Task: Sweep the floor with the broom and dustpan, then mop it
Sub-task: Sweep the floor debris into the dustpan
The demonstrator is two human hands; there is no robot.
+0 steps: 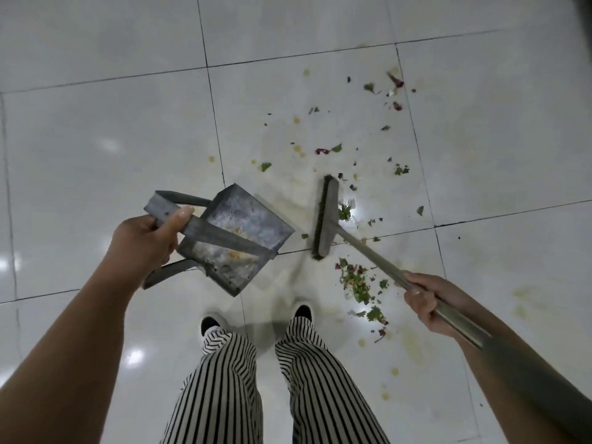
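Striped trousers (243,379) and two dark shoes fill the bottom of the head view, planted on pale, glossy floor tiles (96,139).

Up from them, the left hand (144,241) is wrapped around the flat metal handle of the dustpan (243,232), thumb laid along the top. The pan is tipped, its mouth turned toward the broom; whether its lower edge touches the floor I cannot tell. Some yellowish smears show inside it.

The right hand (423,299) is curled around the metal shaft of the broom (326,219), part-way down its length. The broom head sits on the tiles just beside the pan's open side, bristles toward it.

Scraps (357,280) of green leaf and reddish peel are gathered in a loose pile on the far side of the broom head from the pan, near the right hand. More bits (336,148) are strewn over the tiles beyond, along with yellow spots and wet-looking stains.

By my reckoning this is the sweeping step, well short of done: the pile is not yet in the pan. Next the pan needs setting flat with its lip on the tile, and the broom brought round behind the pile to push it in. The stains will want the mop, which I cannot see.
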